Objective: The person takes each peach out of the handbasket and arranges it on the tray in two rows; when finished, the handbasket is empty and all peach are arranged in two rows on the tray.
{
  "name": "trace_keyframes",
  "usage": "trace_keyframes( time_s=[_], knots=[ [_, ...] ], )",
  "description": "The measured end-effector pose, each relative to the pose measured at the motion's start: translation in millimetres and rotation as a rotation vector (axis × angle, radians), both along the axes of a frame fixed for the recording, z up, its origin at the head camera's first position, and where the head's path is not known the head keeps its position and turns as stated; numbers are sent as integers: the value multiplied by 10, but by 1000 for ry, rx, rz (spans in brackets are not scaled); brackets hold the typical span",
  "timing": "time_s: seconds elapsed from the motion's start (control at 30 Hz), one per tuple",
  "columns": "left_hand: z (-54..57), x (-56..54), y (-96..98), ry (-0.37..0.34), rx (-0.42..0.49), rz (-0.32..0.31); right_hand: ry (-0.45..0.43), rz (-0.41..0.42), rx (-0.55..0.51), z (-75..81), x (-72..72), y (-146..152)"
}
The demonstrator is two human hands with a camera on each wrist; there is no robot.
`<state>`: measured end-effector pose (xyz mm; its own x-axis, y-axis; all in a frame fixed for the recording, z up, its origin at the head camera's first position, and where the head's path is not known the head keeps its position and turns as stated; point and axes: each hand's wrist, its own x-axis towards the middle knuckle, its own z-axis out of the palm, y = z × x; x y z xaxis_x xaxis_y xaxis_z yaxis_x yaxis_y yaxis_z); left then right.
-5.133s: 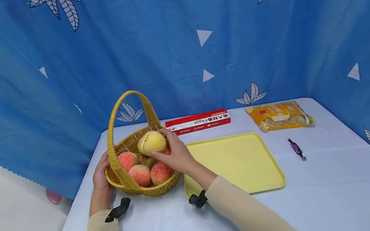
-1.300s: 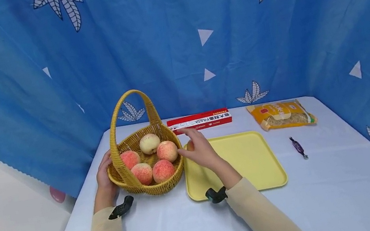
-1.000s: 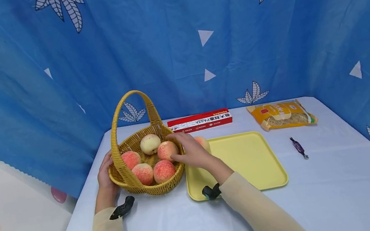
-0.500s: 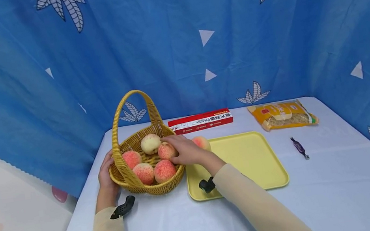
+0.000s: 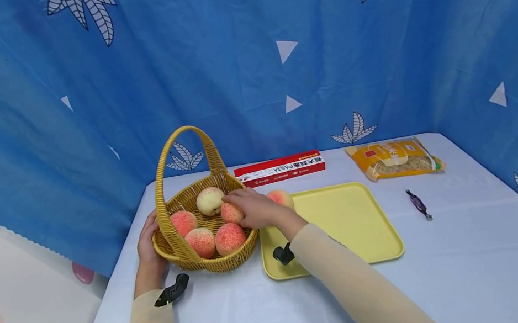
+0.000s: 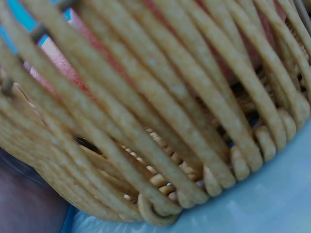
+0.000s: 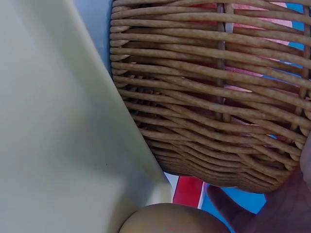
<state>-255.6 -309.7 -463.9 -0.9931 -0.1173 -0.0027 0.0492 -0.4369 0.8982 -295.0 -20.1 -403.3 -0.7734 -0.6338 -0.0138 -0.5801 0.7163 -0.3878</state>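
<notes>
In the head view a woven wicker basket [image 5: 214, 266] with a tall handle holds several peaches, among them a pale one [image 5: 210, 201] at the back and a red one [image 5: 230, 238] in front. My left hand [image 5: 148, 250] grips the basket's left side; its fingertips are hidden by the wall. Reaching over the right rim, my right hand [image 5: 258, 209] has thumb and fingers round a pinkish peach [image 5: 231, 213] inside the basket. Another peach [image 5: 281, 199] lies in the back left corner of the yellow tray [image 5: 339, 227]. The right wrist view shows the basket wall [image 7: 209, 92] close to the tray edge.
Behind the tray lies a red pasta box [image 5: 280, 169]. An orange bag of pasta [image 5: 395, 159] is at the back right, with a purple wrapped candy [image 5: 418, 204] in front of it. A blue curtain [image 5: 244, 63] hangs behind the white table [image 5: 242, 315].
The yellowish peach held over the basket earlier is gone from my right hand, and a peach now lies on the tray. That hand has moved left to another peach. My left hand stays put.
</notes>
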Motion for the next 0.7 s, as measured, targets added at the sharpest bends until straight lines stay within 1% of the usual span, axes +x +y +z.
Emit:
trace_keyframes(
  time_s=[0.2, 0.4, 0.63, 0.7],
  knots=[
    [-10, 1, -13, 10, 22, -6, 8, -14, 7, -22, -9, -19],
    [-7, 2, -10, 18, -2, -4, 18, -6, -13, -20, 12, -3],
    [-9, 3, -2, 5, -16, -4, 19, 5, -46, 4, 45, 18],
    [-8, 7, 0, 2, -22, 0, 26, 13, -70, 2, 48, 19]
  ],
)
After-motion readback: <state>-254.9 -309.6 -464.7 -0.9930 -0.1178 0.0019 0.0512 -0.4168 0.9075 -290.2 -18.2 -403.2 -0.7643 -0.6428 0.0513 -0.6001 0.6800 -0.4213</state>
